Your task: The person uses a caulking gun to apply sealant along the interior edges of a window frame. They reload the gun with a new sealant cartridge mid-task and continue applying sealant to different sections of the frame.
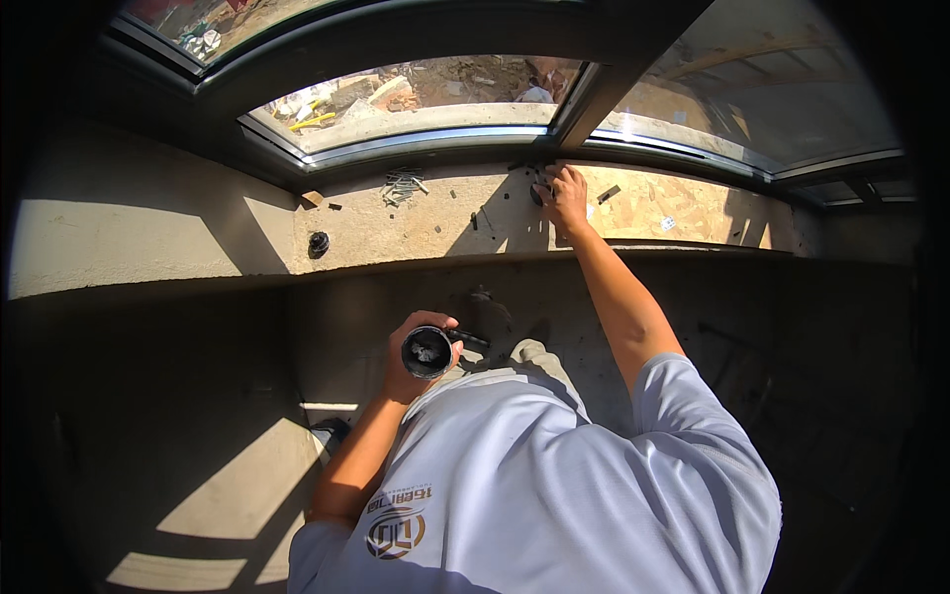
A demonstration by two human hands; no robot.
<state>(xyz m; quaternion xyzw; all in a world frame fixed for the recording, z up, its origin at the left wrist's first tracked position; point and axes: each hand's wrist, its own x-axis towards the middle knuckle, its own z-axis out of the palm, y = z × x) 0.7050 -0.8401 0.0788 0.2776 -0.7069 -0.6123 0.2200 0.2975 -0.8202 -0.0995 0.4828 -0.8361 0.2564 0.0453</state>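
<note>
My left hand (404, 368) is wrapped around a black round container (427, 352), held upright in front of my body. Its open top faces up and shows pale grey bits inside. A short black bar (468, 341) sticks out to the right beside my fingers; whether it belongs to the container I cannot tell. My right hand (565, 201) reaches far forward to the window sill, its fingers bent down near the frame. Small dark pieces (541, 193) lie at its fingertips, and what it grips is too small to make out.
Along the concrete sill (366, 233) lie a heap of screws (404, 187), a black round cap-like piece (318, 244) and a small wood block (313, 198). A wood-chip board (643, 203) covers the sill's right part. Dark window frames (426, 148) stand behind, with rubble outside.
</note>
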